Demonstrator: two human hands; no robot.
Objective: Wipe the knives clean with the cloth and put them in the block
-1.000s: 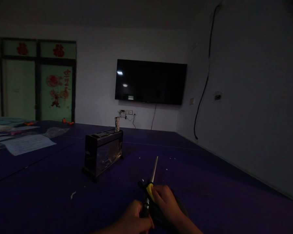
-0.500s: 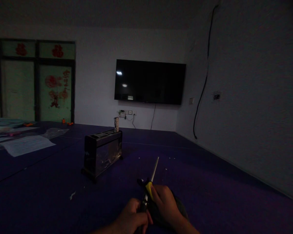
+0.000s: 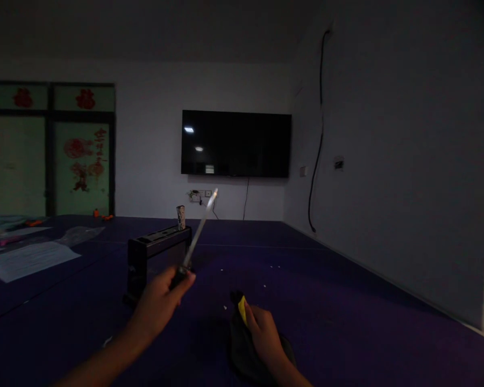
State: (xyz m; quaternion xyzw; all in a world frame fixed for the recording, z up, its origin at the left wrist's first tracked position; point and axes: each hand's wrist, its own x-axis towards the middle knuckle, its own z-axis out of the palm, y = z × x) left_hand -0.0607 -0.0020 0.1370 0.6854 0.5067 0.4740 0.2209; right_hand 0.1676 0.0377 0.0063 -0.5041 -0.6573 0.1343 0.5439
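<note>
My left hand (image 3: 163, 295) is closed around the dark handle of a knife (image 3: 200, 228) with a long, narrow, pale blade. The blade slants up and to the right in the air, its tip level with the wall sockets. My right hand (image 3: 264, 330) pinches a dark cloth (image 3: 242, 344) with a yellow part between thumb and fingers, and the rest of it hangs or lies below the hand. Behind the left hand stands a black slotted knife block (image 3: 159, 240), with a mottled, light handle (image 3: 180, 217) sticking up from its far end.
The purple tabletop (image 3: 326, 301) carries small white scraps. Printed paper (image 3: 32, 259) and clear plastic (image 3: 80, 235) lie at the left, with small orange items (image 3: 107, 217) farther back. A television (image 3: 236, 144) hangs on the far wall; a black cable (image 3: 317, 166) runs down the right wall.
The knife has come away from the cloth, raised up and to the left by my left hand. My right hand stays low with the cloth. The view has shifted slightly.
</note>
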